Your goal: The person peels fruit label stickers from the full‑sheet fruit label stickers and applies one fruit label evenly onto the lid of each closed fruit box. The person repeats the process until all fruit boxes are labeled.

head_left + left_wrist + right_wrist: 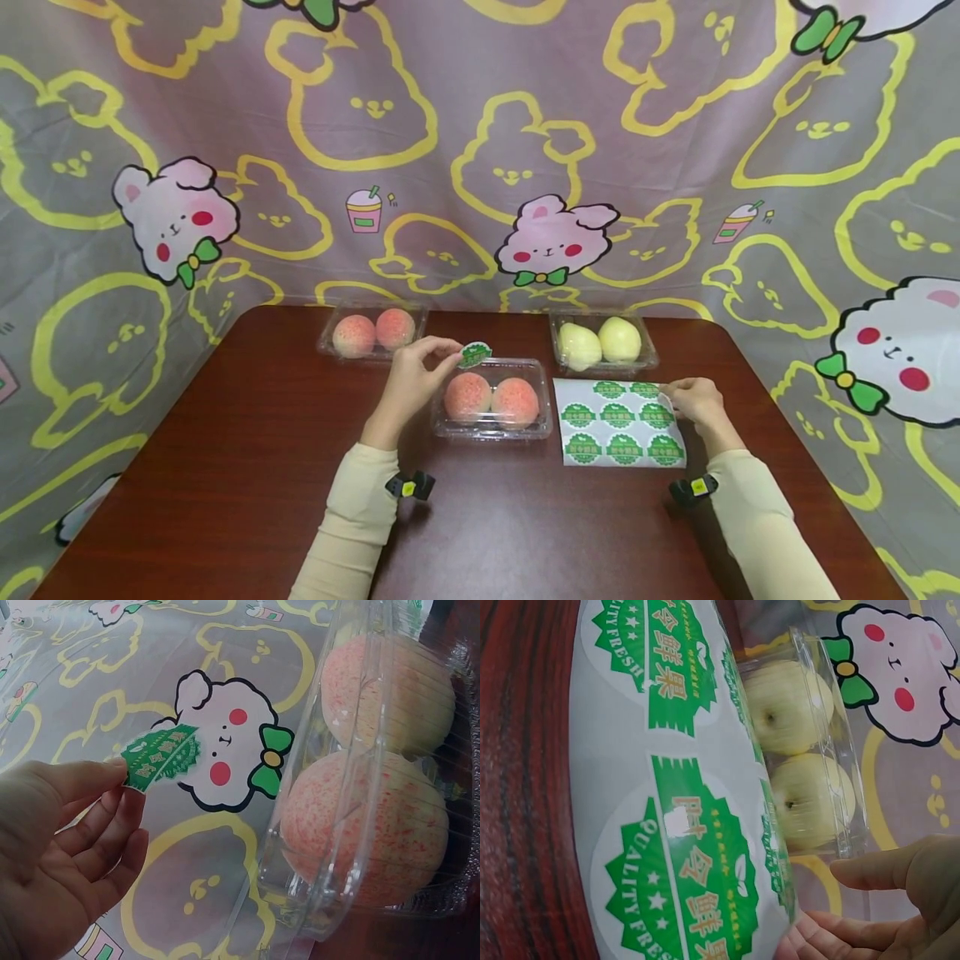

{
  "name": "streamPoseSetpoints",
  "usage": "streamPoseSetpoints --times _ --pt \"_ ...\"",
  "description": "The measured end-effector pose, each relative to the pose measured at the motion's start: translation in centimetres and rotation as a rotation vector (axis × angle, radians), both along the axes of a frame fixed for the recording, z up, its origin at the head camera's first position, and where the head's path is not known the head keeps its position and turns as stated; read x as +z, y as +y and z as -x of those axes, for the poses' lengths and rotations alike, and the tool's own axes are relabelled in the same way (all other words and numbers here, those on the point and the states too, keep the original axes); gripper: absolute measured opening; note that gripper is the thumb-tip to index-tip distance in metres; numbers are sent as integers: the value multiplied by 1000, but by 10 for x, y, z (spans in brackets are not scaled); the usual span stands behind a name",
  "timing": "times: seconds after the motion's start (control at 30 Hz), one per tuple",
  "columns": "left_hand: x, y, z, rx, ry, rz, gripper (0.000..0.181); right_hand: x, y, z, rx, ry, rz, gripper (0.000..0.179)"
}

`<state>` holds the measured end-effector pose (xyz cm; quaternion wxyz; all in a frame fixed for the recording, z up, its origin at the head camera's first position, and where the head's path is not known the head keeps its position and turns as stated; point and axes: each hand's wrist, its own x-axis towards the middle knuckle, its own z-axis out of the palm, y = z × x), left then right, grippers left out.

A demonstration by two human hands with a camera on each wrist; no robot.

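My left hand pinches a green and white label sticker between thumb and fingertips, over the back left of a clear plastic box holding two peaches. The left wrist view shows the sticker bent along its length, apart from the box. At the right edge of a white sticker sheet, my right hand touches the paper with its fingers. In the right wrist view its thumb stands away from the sheet. Rows of green round labels cover the sheet, with a bare patch at its top left.
A second clear box with two peaches stands at the back left of the brown table. Behind the sheet is a clear box with two pale yellow pears. A patterned cloth hangs around the table.
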<state>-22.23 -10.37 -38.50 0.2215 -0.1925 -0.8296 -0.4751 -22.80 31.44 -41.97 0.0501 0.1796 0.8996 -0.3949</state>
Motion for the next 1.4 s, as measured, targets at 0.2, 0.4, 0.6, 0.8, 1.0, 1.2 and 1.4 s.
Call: streamPoseSetpoints --times 0.2,0.4,0.6,0.8,1.0,1.2,1.4 --pt "0 0 0 7 -6 -5 9 0 2 0 -5 23 20 44" --pt "-1 0 1 9 12 -1 8 0 1 0 9 34 64 44" --pt "-2 0 2 5 2 -3 7 0 -5 -1 40 50 90 44" --pt "-3 0 3 4 -11 0 6 0 -17 -3 78 64 118 43" --pt "-3 0 3 3 -27 14 6 0 -33 -1 109 74 144 40" --pt "-4 0 4 -3 -19 15 6 2 -48 -1 130 73 181 39" --pt "-4 0 3 -11 -25 10 5 0 -57 1 164 75 216 40"
